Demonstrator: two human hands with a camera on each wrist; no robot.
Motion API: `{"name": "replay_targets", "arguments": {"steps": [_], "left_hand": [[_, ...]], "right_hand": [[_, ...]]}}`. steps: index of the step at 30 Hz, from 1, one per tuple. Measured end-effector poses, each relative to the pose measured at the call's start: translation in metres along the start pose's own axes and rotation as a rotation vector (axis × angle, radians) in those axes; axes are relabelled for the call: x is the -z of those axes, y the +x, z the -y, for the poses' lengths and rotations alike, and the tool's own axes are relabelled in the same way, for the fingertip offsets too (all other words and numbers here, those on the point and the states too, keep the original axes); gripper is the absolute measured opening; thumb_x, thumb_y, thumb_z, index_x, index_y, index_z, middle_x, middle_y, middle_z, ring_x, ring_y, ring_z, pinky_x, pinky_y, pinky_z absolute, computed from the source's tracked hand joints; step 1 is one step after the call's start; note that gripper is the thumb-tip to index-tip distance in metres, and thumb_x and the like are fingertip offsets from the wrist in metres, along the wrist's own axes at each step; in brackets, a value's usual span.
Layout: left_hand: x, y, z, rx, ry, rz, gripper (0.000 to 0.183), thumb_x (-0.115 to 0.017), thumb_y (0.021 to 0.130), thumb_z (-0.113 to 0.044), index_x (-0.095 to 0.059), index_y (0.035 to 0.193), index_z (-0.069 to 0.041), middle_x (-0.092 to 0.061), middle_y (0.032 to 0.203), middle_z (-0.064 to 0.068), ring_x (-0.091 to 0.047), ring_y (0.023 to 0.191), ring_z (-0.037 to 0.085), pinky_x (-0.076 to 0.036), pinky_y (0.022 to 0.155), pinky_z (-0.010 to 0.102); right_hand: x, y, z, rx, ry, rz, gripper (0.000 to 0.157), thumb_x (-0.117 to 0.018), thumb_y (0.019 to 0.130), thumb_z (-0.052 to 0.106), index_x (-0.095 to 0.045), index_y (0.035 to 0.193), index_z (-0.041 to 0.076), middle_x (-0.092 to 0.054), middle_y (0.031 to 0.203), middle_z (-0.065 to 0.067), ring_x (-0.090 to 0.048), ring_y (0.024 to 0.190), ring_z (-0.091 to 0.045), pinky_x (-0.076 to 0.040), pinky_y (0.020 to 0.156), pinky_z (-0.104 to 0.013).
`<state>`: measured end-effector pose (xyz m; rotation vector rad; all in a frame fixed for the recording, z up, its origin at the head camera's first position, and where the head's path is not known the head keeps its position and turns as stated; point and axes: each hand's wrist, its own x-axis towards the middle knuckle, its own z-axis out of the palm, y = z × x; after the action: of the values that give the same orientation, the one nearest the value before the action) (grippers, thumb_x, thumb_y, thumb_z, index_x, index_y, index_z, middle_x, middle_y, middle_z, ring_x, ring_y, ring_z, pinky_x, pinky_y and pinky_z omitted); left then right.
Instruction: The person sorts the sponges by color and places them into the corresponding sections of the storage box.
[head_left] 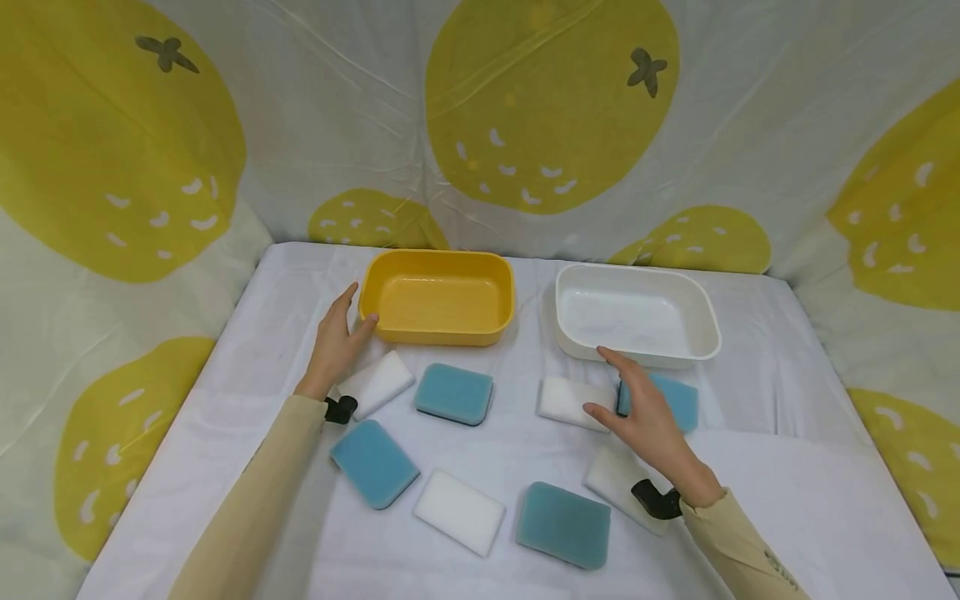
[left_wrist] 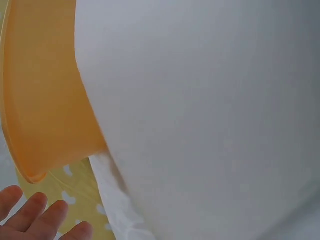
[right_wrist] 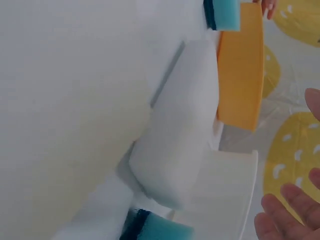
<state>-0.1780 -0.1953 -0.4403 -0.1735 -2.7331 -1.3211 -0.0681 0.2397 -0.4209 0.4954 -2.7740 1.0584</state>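
Observation:
My left hand (head_left: 336, 346) is at the left end of a yellow plastic basin (head_left: 435, 337), fingers extended and thumb right at its rim. In the left wrist view the fingertips show below the basin's corner, with nothing in them. My right hand (head_left: 651, 421) hovers in front of a white plastic basin (head_left: 678, 362), thumb and fingers spread apart and holding nothing. Beneath and beside it lie a white sponge (head_left: 566, 402) and a blue sponge (head_left: 681, 402), the latter partly hidden by the hand. Another white sponge (head_left: 611, 479) lies under the right wrist.
Near the left wrist is a white sponge (head_left: 381, 382). Blue sponges lie mid-table (head_left: 454, 393), front left (head_left: 375, 464) and front right (head_left: 564, 525), with a white sponge (head_left: 460, 512) between the front ones. A lemon-print cloth (head_left: 360, 125) hangs behind the white-covered table (head_left: 780, 492).

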Motion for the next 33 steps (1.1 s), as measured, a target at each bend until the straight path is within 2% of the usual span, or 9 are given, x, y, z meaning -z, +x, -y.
{"name": "replay_targets", "arguments": {"steps": [5, 11, 20, 33], "left_hand": [[0.0, 0.002, 0.004, 0.018, -0.026, 0.029, 0.068, -0.056, 0.098, -0.025, -0.021, 0.152, -0.004, -0.024, 0.153, 0.021, -0.028, 0.136, 0.04, -0.027, 0.108, 0.054], [0.001, 0.005, 0.007, 0.044, -0.04, 0.072, 0.071, -0.058, 0.097, -0.023, -0.019, 0.152, -0.003, -0.022, 0.154, 0.019, -0.027, 0.137, 0.039, -0.024, 0.11, 0.052], [0.002, 0.005, 0.009, 0.092, -0.041, 0.146, 0.074, -0.057, 0.097, -0.027, -0.015, 0.153, -0.005, -0.019, 0.156, 0.018, -0.022, 0.14, 0.037, -0.022, 0.111, 0.052], [0.003, 0.005, 0.01, 0.115, -0.026, 0.182, 0.077, -0.056, 0.097, -0.033, -0.012, 0.154, -0.007, -0.017, 0.156, 0.017, -0.018, 0.141, 0.036, -0.019, 0.112, 0.053]], "right_hand": [[-0.005, -0.002, -0.005, -0.02, 0.008, 0.043, 0.079, -0.078, 0.081, 0.012, -0.035, 0.146, 0.005, -0.039, 0.144, -0.02, -0.038, 0.128, -0.042, -0.035, 0.097, -0.06], [-0.01, -0.003, -0.01, -0.012, 0.005, 0.081, 0.08, -0.08, 0.078, 0.01, -0.036, 0.145, 0.003, -0.038, 0.143, -0.022, -0.036, 0.129, -0.043, -0.035, 0.098, -0.059], [-0.015, -0.002, -0.018, -0.025, -0.002, 0.199, 0.078, -0.078, 0.079, 0.007, -0.035, 0.144, 0.0, -0.039, 0.141, -0.024, -0.036, 0.128, -0.042, -0.033, 0.099, -0.058], [-0.02, -0.004, -0.018, -0.024, -0.073, 0.259, 0.076, -0.077, 0.079, 0.003, -0.037, 0.143, -0.001, -0.04, 0.14, -0.024, -0.037, 0.127, -0.042, -0.036, 0.099, -0.056]]}}
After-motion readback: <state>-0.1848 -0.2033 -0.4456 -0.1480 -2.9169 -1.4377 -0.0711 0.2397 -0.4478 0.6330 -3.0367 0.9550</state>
